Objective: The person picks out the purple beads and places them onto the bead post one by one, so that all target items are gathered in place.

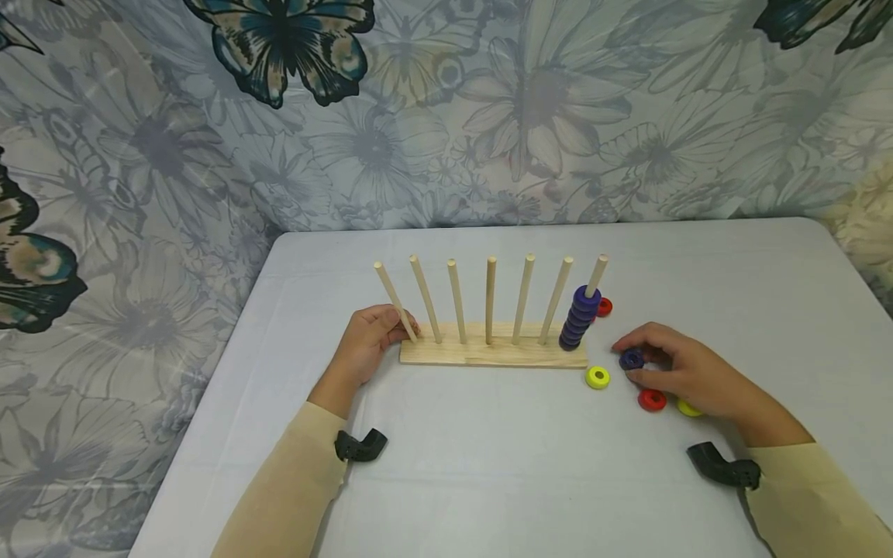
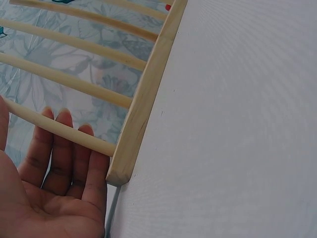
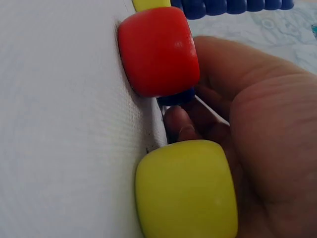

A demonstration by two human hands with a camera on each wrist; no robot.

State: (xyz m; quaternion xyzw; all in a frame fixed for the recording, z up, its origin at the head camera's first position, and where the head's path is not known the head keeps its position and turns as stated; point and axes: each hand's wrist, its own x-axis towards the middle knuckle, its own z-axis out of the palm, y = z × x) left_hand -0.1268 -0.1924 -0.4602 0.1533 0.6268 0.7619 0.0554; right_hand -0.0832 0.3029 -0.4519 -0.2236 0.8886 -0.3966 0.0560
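Note:
A wooden peg stand bears a row of upright pegs. Dark blue rings are stacked on its rightmost peg. At the stand's left end is my left hand; its extended, relaxed fingers lie behind the end peg, right at it. My right hand pinches a loose blue ring between thumb and fingers, low over the table. In the right wrist view this ring is mostly hidden behind a red ring. A yellow ring sits close below the hand.
Near the stand's right front corner lies another yellow ring. One more red ring shows behind the blue stack. The white table backs onto a wall with flower and butterfly patterns.

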